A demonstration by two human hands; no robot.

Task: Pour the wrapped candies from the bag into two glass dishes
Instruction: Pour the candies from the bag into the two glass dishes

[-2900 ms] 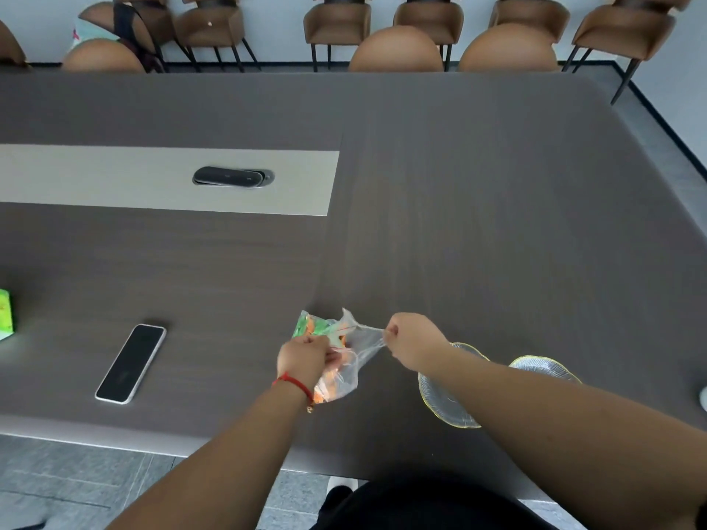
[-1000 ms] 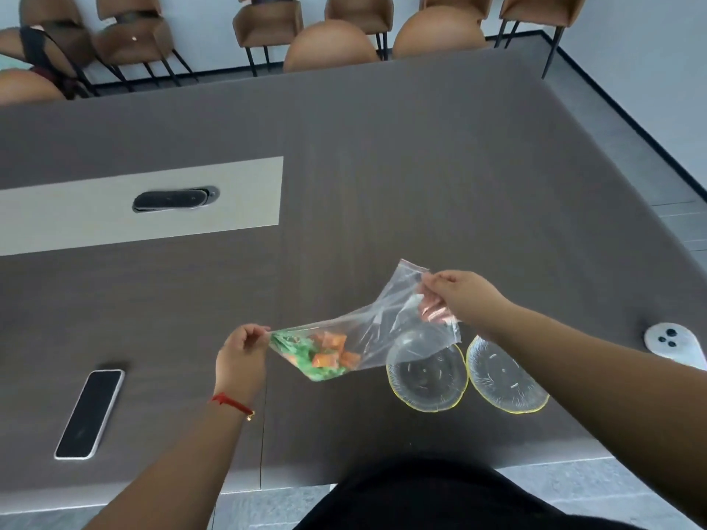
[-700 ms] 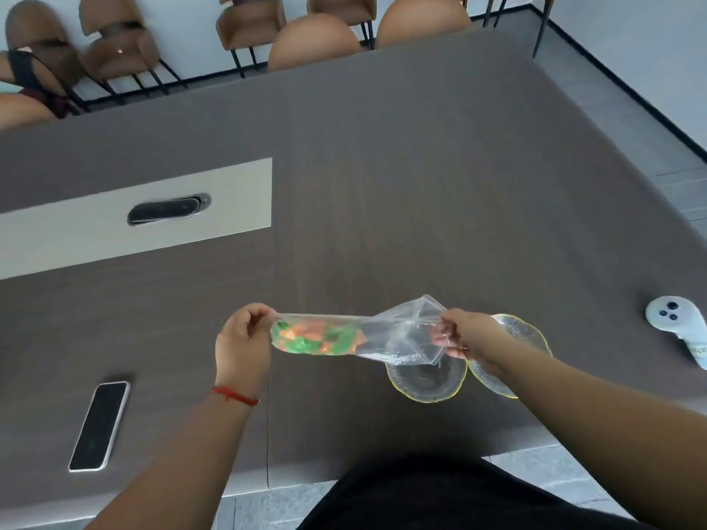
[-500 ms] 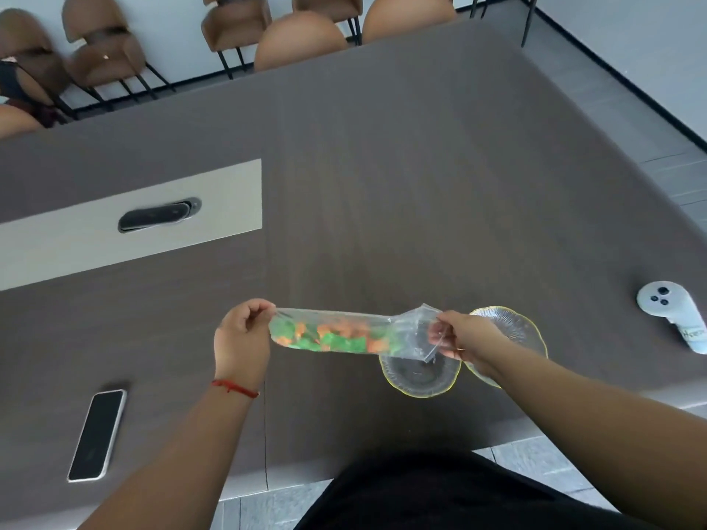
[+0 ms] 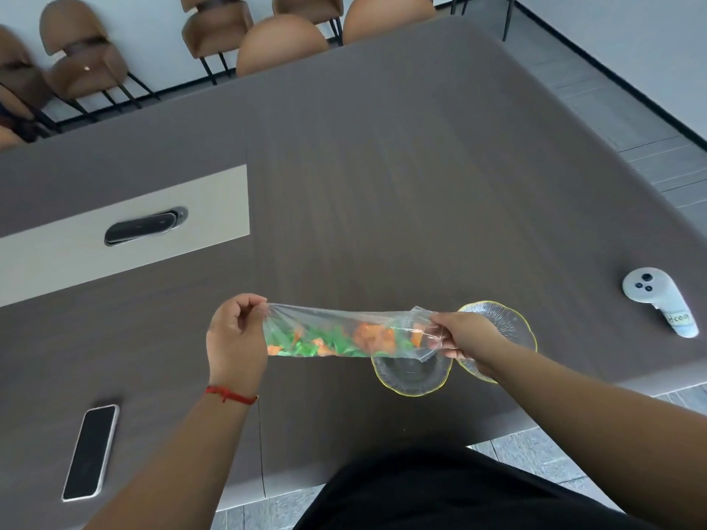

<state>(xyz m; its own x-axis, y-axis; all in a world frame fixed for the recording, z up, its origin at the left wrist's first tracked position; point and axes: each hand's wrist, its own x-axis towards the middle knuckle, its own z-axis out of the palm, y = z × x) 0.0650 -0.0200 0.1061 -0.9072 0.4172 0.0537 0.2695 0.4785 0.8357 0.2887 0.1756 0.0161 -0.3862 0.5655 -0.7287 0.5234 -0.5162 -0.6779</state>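
A clear plastic bag [image 5: 344, 330] of orange and green wrapped candies [image 5: 367, 338] is stretched level above the table. My left hand [image 5: 235, 334] pinches its closed left end. My right hand [image 5: 465, 332] grips the mouth end, which hangs over the nearer glass dish [image 5: 411, 371]. A second glass dish [image 5: 505, 323] with a yellow rim sits to its right, partly hidden by my right wrist. Both dishes look empty. The candies lie spread along the bag, reaching close to its mouth.
The dishes stand near the front edge of the dark wooden table [image 5: 382, 185]. A phone [image 5: 92, 451] lies front left, a white controller [image 5: 660, 300] far right. A dark device [image 5: 143, 225] rests on the pale inlay. Brown chairs [image 5: 281, 42] line the far side.
The bag has been lowered from a slant to level, with its mouth end brought down over the nearer dish. The candies have slid from the left end toward the mouth.
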